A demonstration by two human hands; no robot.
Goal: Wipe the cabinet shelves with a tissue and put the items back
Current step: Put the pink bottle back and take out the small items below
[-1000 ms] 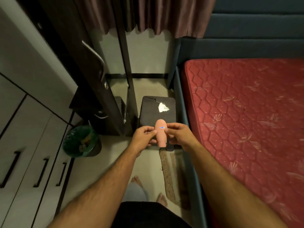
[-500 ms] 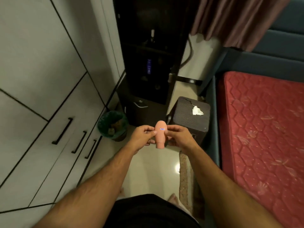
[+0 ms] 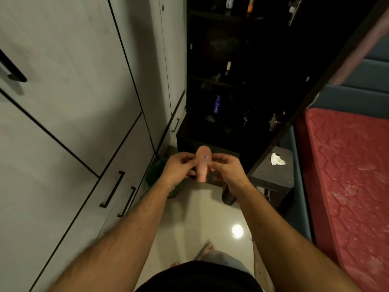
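Note:
A small pink bottle [image 3: 203,163] with a blue label is held upright in front of me. My left hand [image 3: 179,168] pinches its left side and my right hand [image 3: 225,170] pinches its right side. Straight ahead stands the open dark cabinet [image 3: 237,85], its shelves dim, with a blue bottle [image 3: 217,104] on a lower shelf and a white-capped bottle [image 3: 227,68] on the shelf above. A crumpled white tissue [image 3: 276,159] lies on a dark stool [image 3: 273,175] to the right of my hands.
Grey wardrobe doors and drawers [image 3: 73,114] with black handles fill the left. A green-lined bin [image 3: 156,175] sits on the floor behind my left hand. The open cabinet door [image 3: 320,87] slants across the right. A red mattress [image 3: 347,175] lies at the right.
My view has swung left and up from the stool and bed toward the open cabinet. Both hands still hold the pink bottle in the same way.

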